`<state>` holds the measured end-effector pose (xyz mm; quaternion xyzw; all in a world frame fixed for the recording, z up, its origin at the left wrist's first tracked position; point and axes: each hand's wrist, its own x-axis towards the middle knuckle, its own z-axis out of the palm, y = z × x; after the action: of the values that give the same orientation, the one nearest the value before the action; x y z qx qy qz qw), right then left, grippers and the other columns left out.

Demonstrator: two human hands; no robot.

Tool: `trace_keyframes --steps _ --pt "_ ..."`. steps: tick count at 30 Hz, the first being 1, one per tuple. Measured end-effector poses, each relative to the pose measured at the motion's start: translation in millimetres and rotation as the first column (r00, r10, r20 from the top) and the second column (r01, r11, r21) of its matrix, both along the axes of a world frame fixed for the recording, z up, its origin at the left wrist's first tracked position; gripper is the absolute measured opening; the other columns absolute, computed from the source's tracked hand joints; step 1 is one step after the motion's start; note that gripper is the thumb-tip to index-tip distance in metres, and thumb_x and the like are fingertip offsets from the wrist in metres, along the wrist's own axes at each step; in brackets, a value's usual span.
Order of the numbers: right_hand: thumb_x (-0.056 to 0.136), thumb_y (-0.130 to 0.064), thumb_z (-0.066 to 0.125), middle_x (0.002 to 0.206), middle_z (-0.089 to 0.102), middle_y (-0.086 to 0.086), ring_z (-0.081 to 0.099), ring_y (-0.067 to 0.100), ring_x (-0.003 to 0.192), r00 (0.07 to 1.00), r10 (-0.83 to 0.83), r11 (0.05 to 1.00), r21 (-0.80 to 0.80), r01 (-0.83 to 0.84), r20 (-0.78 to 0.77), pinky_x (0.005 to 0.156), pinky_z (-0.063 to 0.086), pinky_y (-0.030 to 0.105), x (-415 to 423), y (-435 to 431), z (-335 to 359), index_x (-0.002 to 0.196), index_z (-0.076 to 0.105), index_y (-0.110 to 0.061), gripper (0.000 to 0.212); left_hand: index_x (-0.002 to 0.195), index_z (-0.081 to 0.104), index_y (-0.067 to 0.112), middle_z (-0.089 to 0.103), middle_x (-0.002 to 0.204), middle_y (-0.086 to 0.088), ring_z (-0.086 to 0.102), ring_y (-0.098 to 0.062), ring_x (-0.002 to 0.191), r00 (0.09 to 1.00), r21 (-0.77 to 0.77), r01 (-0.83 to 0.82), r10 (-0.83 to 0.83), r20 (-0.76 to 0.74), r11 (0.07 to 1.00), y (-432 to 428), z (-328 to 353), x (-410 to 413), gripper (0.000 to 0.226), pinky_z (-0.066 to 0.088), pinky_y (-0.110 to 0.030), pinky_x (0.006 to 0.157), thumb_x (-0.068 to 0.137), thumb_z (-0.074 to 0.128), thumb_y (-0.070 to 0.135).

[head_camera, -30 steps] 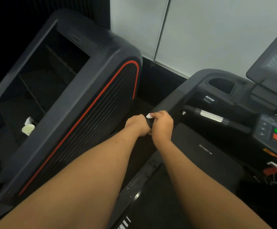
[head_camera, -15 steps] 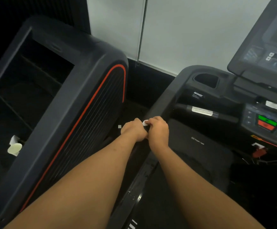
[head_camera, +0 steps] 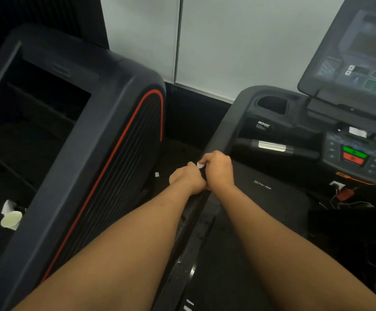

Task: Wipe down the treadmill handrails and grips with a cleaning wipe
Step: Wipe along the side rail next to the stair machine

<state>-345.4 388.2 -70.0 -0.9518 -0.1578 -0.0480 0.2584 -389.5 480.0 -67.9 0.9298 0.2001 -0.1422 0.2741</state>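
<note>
Head view, person at the left side of a treadmill. Both hands were closed side by side around the dark left handrail (head_camera: 218, 140), the left hand (head_camera: 188, 179) just behind and touching the right hand (head_camera: 218, 170); each grip was shut around the rail. The cleaning wipe (head_camera: 200, 164) showed only as a small white corner between the two hands, the rest being hidden under the fingers, so which hand chiefly held it could not be told. By its look the wipe was judged thin, limp and light, likely to bunch or slip unless pressed flat under the palm; wrapping it round the rail and sliding along would suit it best. The handrail appeared rigid and smooth, fixed to the frame, and fit to bear a firm squeeze. Beyond it lay the silver-banded pulse grip (head_camera: 272, 145), apparently not yet reached. Legible writing: "BIGWAY" on a small white label (head_camera: 263, 125) on the console housing; a faint word on the motor cover (head_camera: 263, 185) was too blurred to read. Green and red buttons (head_camera: 354, 155) bore unreadable symbols. A paper cup (head_camera: 11, 219) sat in the neighbouring machine (head_camera: 97, 140).
</note>
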Motion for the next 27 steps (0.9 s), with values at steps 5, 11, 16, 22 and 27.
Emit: trace_keyframes --steps 5,11,16,22,27 --pt "0.089 -0.003 0.059 0.106 0.060 0.005 0.060 0.019 0.097 0.996 -0.091 0.996 0.002 0.091 -0.017 0.070 0.038 0.014 4 12 2 0.093 0.074 -0.011 0.017 0.130 0.049 0.017 0.063 0.114 -0.005 0.059 -0.023 0.097 1.000 0.004 0.010 -0.010 -0.005 1.000 1 3 -3 0.057 0.038 -0.035 0.077 0.087 0.067 0.049" --pt "0.092 -0.003 0.056 0.104 0.059 0.003 0.054 0.011 0.090 0.998 -0.054 0.999 -0.005 0.054 -0.021 0.060 0.034 0.008 -7 7 -2 0.091 0.076 -0.010 0.021 0.129 0.053 0.019 0.066 0.111 -0.004 0.064 -0.023 0.100 1.000 0.018 0.022 -0.023 0.013 1.000 3 0 -3 0.042 0.047 -0.035 0.076 0.093 0.058 0.040" --pt "0.087 -0.003 0.064 0.104 0.049 -0.001 0.051 0.013 0.090 0.997 -0.074 0.995 -0.068 0.072 -0.027 0.062 0.034 0.014 3 16 7 0.093 0.072 -0.013 0.015 0.115 0.059 0.023 0.067 0.098 0.000 0.065 -0.020 0.088 1.000 -0.056 -0.008 0.008 -0.010 0.998 5 4 -3 0.043 0.055 -0.039 0.080 0.082 0.068 0.049" --pt "0.089 0.000 0.049 0.108 0.065 0.009 0.059 0.025 0.103 0.997 0.045 0.990 -0.128 -0.053 -0.061 0.084 0.047 0.031 -7 14 9 0.100 0.074 -0.013 0.031 0.112 0.064 0.020 0.067 0.097 -0.001 0.063 -0.019 0.092 0.997 -0.185 -0.004 -0.012 -0.080 0.983 11 6 -13 0.053 0.053 -0.039 0.092 0.072 0.081 0.050" --pt "0.089 -0.002 0.054 0.101 0.062 0.009 0.060 0.026 0.096 0.992 -0.046 0.992 -0.125 0.032 -0.115 0.078 0.049 0.031 6 20 16 0.103 0.071 -0.012 0.024 0.102 0.061 0.019 0.066 0.097 -0.003 0.065 -0.022 0.091 0.994 -0.173 -0.041 0.023 -0.102 0.984 10 8 -21 0.048 0.055 -0.038 0.086 0.072 0.083 0.049"
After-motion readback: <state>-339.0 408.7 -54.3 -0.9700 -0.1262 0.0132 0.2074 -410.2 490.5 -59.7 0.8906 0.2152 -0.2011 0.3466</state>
